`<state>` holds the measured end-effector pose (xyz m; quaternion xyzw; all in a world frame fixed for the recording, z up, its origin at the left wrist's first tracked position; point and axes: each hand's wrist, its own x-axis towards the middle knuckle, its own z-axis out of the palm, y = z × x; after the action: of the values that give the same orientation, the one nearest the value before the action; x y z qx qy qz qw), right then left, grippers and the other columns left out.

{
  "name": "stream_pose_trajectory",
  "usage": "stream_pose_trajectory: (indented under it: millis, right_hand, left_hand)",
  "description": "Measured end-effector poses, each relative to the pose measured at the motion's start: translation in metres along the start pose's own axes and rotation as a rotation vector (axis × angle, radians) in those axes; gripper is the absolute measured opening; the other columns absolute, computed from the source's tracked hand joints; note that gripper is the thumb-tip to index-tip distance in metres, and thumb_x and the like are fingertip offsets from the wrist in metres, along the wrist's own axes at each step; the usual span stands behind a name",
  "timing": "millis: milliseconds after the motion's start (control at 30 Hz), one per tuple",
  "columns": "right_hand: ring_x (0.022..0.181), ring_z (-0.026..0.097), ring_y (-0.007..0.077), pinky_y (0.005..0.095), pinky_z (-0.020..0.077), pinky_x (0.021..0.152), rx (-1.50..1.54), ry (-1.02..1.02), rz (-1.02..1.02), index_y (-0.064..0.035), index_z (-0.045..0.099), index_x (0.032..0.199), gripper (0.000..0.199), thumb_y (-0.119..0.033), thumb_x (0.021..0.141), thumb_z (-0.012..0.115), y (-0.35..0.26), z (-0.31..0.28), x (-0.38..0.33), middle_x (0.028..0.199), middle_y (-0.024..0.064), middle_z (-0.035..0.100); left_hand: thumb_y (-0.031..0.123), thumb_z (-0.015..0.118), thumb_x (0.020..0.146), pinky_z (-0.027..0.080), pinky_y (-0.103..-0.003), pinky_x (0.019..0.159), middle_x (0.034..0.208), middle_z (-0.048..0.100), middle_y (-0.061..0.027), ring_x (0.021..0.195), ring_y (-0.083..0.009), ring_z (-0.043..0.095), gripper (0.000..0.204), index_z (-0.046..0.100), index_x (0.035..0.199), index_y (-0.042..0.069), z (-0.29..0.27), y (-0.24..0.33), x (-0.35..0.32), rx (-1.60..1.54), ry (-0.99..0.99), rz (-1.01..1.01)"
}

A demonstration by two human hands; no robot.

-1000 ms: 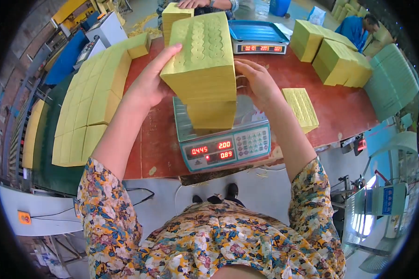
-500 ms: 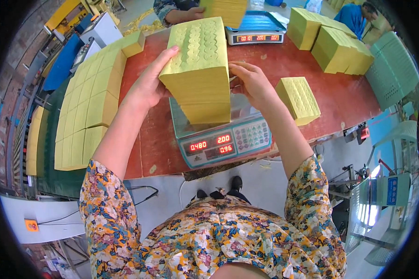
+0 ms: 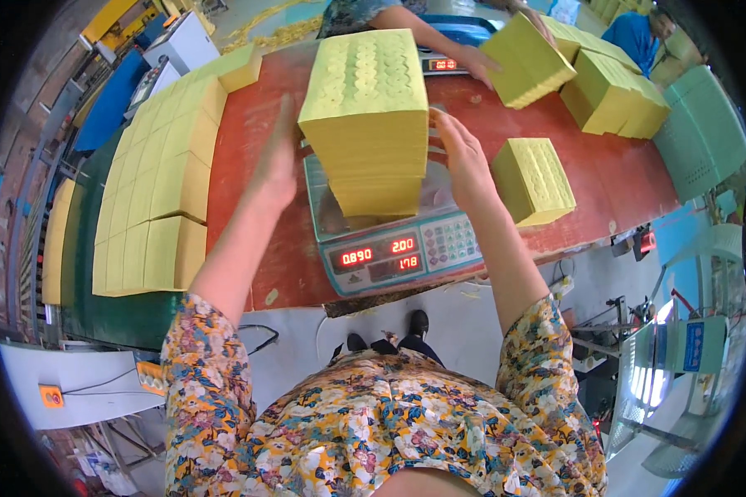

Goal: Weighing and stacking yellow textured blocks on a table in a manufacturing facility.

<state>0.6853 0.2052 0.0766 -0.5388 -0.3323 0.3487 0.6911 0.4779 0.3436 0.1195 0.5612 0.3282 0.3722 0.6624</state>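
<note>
1. Since the earlier frames, the tall yellow paper stack (image 3: 371,124) has settled upright on the scale (image 3: 389,232), and the left hand (image 3: 275,170) has come off its side.
2. That hand now hovers flat and open just beside the stack's left face, apart from it; it is blurred. The right hand (image 3: 460,157) rests with spread fingers against the right face, steadying rather than gripping.
3. Judging by this, the stack stands on its own and is being weighed; the red digits are lit.
4. Its long axis runs vertically, the patterned top face toward the camera. The scale sits at the near edge of the red bench (image 3: 249,149).
5. A smaller yellow stack (image 3: 535,178) lies to the right, well apart. Another person's hand (image 3: 477,58) works at the far edge.
</note>
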Motion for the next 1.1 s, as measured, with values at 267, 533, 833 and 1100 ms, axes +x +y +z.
stream_pose_trajectory:
  millis: [267, 533, 833, 1100]
  right_hand:
    - [0.126, 0.047, 0.0168, 0.0298, 0.0358, 0.105, 0.031, -0.088, -0.125, -0.0071, 0.042, 0.146, 0.062, -0.05, 0.102, 0.041, 0.015, 0.02, 0.024, 0.141, 0.0062, 0.05]
    - [0.098, 0.063, 0.0167, 0.0324, 0.0522, 0.081, 0.234, -0.229, 0.024, -0.0061, 0.055, 0.129, 0.051, -0.045, 0.097, 0.053, 0.037, -0.014, 0.097, 0.115, 0.0067, 0.063]
    - [0.132, 0.042, 0.0203, 0.0313, 0.0301, 0.111, -0.053, -0.248, -0.135, -0.0003, 0.04, 0.145, 0.059, -0.044, 0.105, 0.036, 0.012, -0.011, 0.044, 0.142, 0.0129, 0.048]
    - [0.124, 0.052, 0.0195, 0.033, 0.0396, 0.104, 0.038, -0.112, 0.017, 0.0019, 0.049, 0.136, 0.042, -0.009, 0.096, 0.053, 0.003, -0.046, -0.087, 0.132, 0.0107, 0.056]
  left_hand:
    - [0.039, 0.054, 0.098, 0.046, -0.031, 0.095, 0.125, 0.057, -0.0035, 0.114, -0.0135, 0.054, 0.052, 0.047, 0.138, 0.008, 0.041, -0.087, -0.003, -0.459, -0.07, 0.06]
    - [0.034, 0.062, 0.092, 0.052, -0.034, 0.087, 0.12, 0.06, -0.0059, 0.106, -0.0161, 0.061, 0.049, 0.052, 0.129, 0.004, 0.084, -0.077, 0.025, -0.579, 0.112, 0.05]
    - [0.044, 0.051, 0.098, 0.047, -0.034, 0.095, 0.125, 0.057, -0.0045, 0.114, -0.0166, 0.056, 0.051, 0.051, 0.132, 0.006, 0.07, -0.082, 0.02, -0.407, 0.071, 0.118]
    - [0.039, 0.043, 0.103, 0.042, -0.039, 0.102, 0.144, 0.047, -0.0145, 0.128, -0.0227, 0.048, 0.053, 0.043, 0.139, 0.001, 0.08, -0.088, -0.089, -0.345, 0.303, 0.117]
